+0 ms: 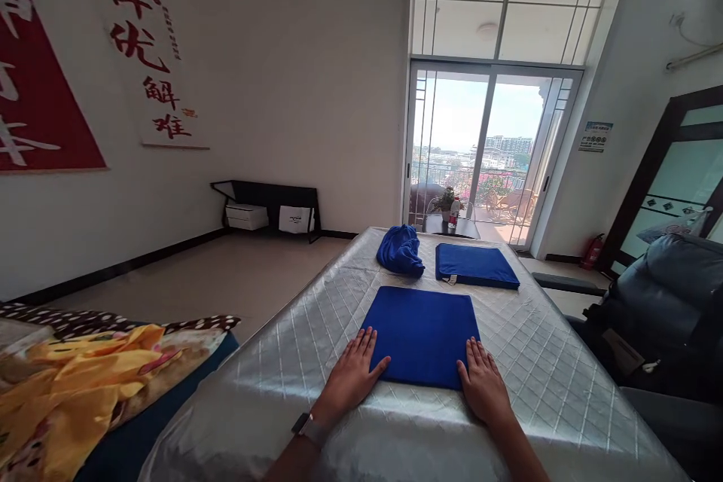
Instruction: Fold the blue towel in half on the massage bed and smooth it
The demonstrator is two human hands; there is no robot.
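A flat blue folded cloth (423, 335) lies squared up on the silver quilted cover (294, 361) in front of me. My left hand (353, 370) rests at its near left corner, fingers stretched out, thumb on the cloth. At the near right corner lies my right hand (484, 378), fingers extended along the edge and thumb touching the cloth. Farther back on the cover are a crumpled blue cloth (400, 250) and, to its right, a neat folded blue stack (477, 265) with a small white tag on its near edge.
To the left, yellow patterned bedding (96, 369) lies heaped. On the right stand a dark leather chair (666, 294) and a red fire extinguisher (592, 251). Beyond the cover's far end, a small table (466, 227) holds a bottle (453, 214) and a plant, before glass sliding doors.
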